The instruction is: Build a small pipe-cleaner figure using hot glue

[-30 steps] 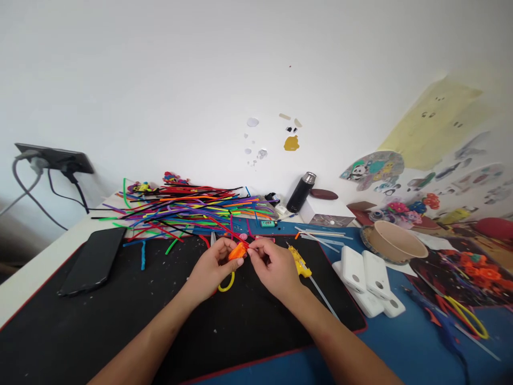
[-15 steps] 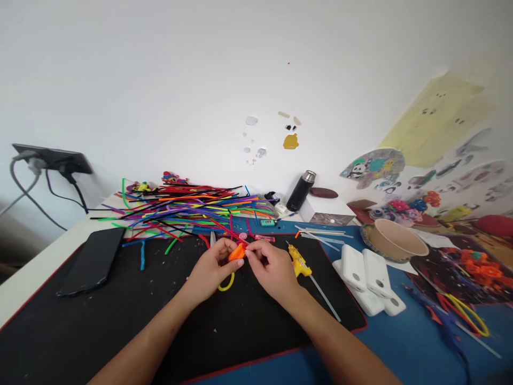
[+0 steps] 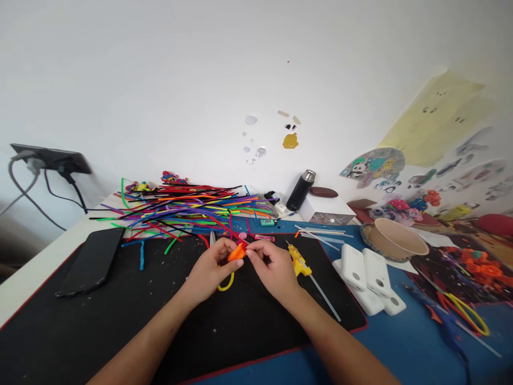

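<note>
My left hand (image 3: 214,267) is closed, with thumb and fingers around a small orange pipe-cleaner piece (image 3: 238,252) that shows some red at its top. My right hand (image 3: 273,266) pinches at the right edge of this piece, where the fingertips of both hands almost meet. A thin red pipe cleaner (image 3: 224,227) slants down from the pile to the fingertips; whether it joins the piece I cannot tell. Under my left hand lie scissors, with one yellow handle loop (image 3: 226,282) showing. Right of my right hand rests a yellow glue gun (image 3: 298,262) with a glue stick in it.
Behind my hands spreads a pile of coloured pipe cleaners (image 3: 184,206). A black phone (image 3: 92,262) lies left on the black mat (image 3: 132,310). White boxes (image 3: 366,275), a bowl (image 3: 401,238), a dark bottle (image 3: 300,191) and blue pliers-like tool (image 3: 441,321) stand or lie right.
The view shifts very slightly. Both hands keep nearly the same place and grip, and the orange piece appears turned a little, with slightly more red showing.
</note>
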### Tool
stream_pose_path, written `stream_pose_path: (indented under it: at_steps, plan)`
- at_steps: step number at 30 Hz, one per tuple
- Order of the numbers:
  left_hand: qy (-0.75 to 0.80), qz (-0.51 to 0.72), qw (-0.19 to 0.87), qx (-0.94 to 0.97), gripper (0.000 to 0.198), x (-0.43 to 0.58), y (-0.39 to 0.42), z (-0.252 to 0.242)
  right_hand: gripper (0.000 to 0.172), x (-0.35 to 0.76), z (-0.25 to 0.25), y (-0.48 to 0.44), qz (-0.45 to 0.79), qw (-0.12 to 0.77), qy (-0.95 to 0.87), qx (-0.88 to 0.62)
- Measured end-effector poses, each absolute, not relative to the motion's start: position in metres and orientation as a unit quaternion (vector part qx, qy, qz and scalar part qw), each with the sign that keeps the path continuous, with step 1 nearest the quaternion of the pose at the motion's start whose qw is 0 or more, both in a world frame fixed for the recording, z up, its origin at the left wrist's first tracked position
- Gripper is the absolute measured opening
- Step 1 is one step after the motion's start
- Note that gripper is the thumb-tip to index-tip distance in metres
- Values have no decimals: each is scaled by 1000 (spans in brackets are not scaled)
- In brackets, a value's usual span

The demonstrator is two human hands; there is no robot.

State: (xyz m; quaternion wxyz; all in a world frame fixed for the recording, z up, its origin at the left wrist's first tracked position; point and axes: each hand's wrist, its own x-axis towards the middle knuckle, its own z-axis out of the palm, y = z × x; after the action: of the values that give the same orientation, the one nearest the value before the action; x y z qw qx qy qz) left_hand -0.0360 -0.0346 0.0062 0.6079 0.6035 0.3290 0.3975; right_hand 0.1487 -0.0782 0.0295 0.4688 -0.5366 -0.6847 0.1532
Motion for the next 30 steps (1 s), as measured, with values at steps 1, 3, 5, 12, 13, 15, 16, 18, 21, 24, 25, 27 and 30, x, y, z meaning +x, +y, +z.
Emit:
stream_pose_path:
  at_steps: [1, 3, 5, 12, 13, 15, 16, 18, 21, 24, 25, 27, 30]
  plan:
    - [329, 397, 607, 605, 37, -36, -35, 7, 14, 149, 29, -78, 158, 472, -681, -538]
    - [327, 395, 609, 605, 37, -36, -36, 8, 14, 149, 28, -77, 165, 474, -677, -538]
    - [326, 396, 611, 603, 38, -36, -36, 9, 15, 149, 27, -77, 168, 472, -677, -539]
    - [327, 396, 614, 599, 38, -37, -36, 10, 15, 151, 25, -77, 161, 468, -680, -541]
    - [329, 397, 613, 599, 37, -37, -36, 10, 15, 151, 25, -77, 160, 467, -681, -541]
    - [330, 400, 612, 597, 37, -36, -36, 9, 15, 151, 24, -77, 162, 465, -681, -542]
    - [330, 401, 612, 596, 37, -36, -36, 9, 16, 151, 24, -76, 164, 465, -681, -542]
    - [329, 403, 613, 595, 38, -36, -36, 8, 16, 152, 23, -76, 168, 465, -681, -541]
    - [326, 406, 617, 590, 38, -36, -36, 8, 16, 152, 23, -77, 170, 464, -679, -542]
    - [325, 411, 624, 579, 39, -36, -35, 9, 17, 150, 23, -77, 188, 468, -672, -543]
    - [325, 414, 627, 574, 39, -36, -35, 9, 18, 150, 24, -78, 195, 470, -669, -541]
    - [328, 420, 627, 568, 39, -36, -34, 9, 20, 148, 23, -79, 204, 474, -669, -535]
    - [333, 422, 623, 569, 39, -36, -33, 8, 21, 148, 22, -80, 197, 473, -677, -528]
